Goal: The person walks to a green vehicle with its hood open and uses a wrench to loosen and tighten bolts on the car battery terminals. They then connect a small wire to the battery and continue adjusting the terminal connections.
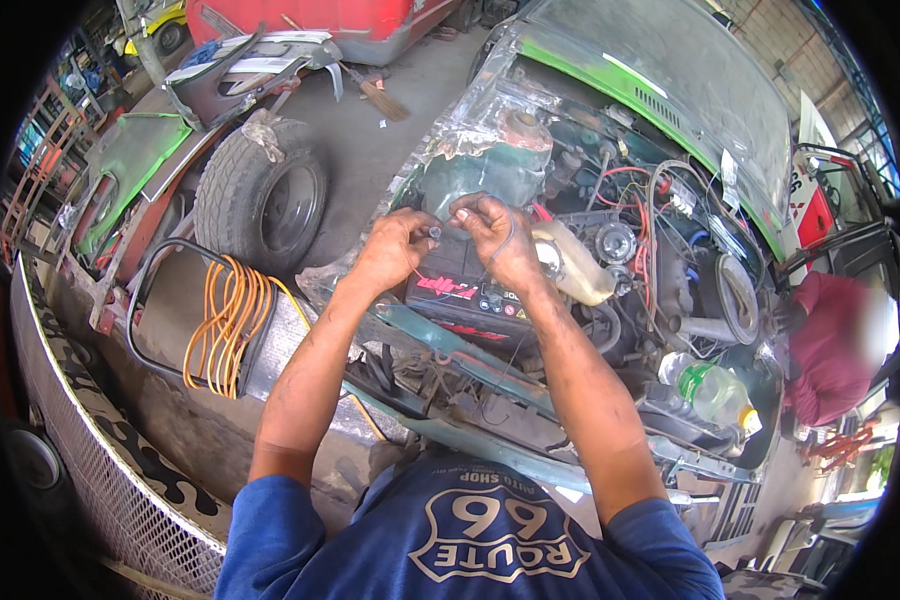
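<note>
Over a black car battery [450,292] in an open engine bay, both my hands are raised close together. My left hand [398,245] is closed, its fingertips pinching a small grey cylindrical piece [434,232]; a thin reddish wire hangs below that hand. Thumb and fingers of my right hand [497,236] are pinched together, and a thin grey wire [510,228] runs from them across the back of the hand. The wire's end is hidden by the fingers. A yellowed plastic reservoir [580,262] sits just right of the battery.
Loose hoses and red wires [648,225] fill the engine bay's right side. A clear bottle [712,393] lies near its front corner. To the left are a tyre [263,190] and an orange cable coil [228,325] on a frame. Another person [830,345] is at far right.
</note>
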Motion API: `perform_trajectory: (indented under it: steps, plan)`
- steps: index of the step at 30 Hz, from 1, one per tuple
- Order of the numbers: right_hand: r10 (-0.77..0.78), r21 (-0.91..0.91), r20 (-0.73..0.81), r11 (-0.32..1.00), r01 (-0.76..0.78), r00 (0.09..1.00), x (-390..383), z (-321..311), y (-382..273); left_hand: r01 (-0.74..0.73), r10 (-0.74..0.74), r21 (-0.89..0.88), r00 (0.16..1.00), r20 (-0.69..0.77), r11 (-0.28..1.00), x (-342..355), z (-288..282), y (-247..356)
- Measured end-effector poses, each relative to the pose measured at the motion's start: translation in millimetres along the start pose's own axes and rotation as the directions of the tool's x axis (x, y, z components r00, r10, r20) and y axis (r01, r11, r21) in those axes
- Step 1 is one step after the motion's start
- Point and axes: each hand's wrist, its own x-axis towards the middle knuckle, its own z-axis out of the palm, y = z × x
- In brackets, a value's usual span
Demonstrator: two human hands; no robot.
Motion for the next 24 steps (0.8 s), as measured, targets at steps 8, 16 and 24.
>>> perform_trajectory:
  steps: [8,16,24]
  plan:
    - [-0.057,0.065,0.025,0.996,0.055,0.998,2.6,11.7,2.5,-0.037,0.037,-0.001,0.999,0.022,0.999,1.5,-3.4,-3.2]
    - [-0.043,-0.039,0.077,0.998,0.046,0.996,6.7,15.8,-12.4,-0.122,0.119,0.047,0.992,0.045,0.991,7.2,-15.3,-0.6]
    - [-0.106,-0.039,0.048,0.993,0.108,0.993,10.3,18.9,-2.8,-0.132,0.126,0.085,0.989,0.071,0.988,9.3,-15.4,0.2]
